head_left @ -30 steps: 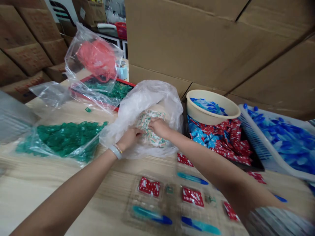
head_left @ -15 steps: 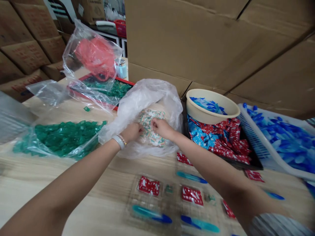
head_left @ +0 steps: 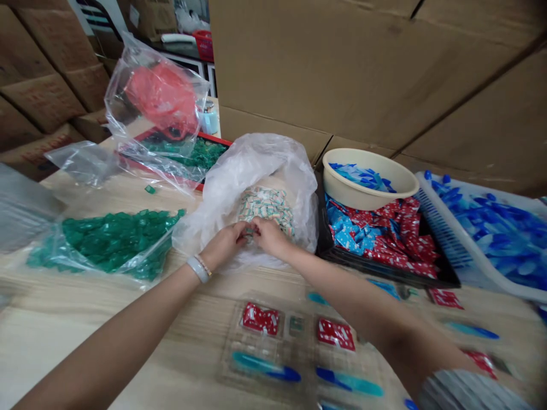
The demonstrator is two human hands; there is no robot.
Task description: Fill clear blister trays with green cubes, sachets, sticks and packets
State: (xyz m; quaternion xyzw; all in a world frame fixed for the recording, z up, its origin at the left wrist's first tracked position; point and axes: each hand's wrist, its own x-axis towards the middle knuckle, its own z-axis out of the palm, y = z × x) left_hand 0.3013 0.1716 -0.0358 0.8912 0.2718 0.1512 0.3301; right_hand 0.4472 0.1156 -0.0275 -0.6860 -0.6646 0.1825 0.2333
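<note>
My left hand (head_left: 225,244) and my right hand (head_left: 270,234) meet at the front of an open white plastic bag (head_left: 265,154). Inside the bag lie many small pale pieces with green and orange marks (head_left: 267,205). The fingers of both hands are pinched together, nearly touching each other; whatever is between them is too small to make out. Nearer to me, clear plastic trays (head_left: 294,347) hold red patterned packets (head_left: 261,318) and blue-and-teal pen-shaped pieces (head_left: 265,365).
Green pieces (head_left: 115,239) lie in a clear bag at left. A red-rimmed tray (head_left: 213,139) stands behind. At right are a cream basin (head_left: 371,196), a black tray (head_left: 444,279) of red and blue packets, and a white basket (head_left: 478,250) of blue pieces. Cardboard boxes (head_left: 363,74) form the back wall.
My hands have drawn together and come toward me, from over the pale pieces to the front of the bag. The view has shifted slightly.
</note>
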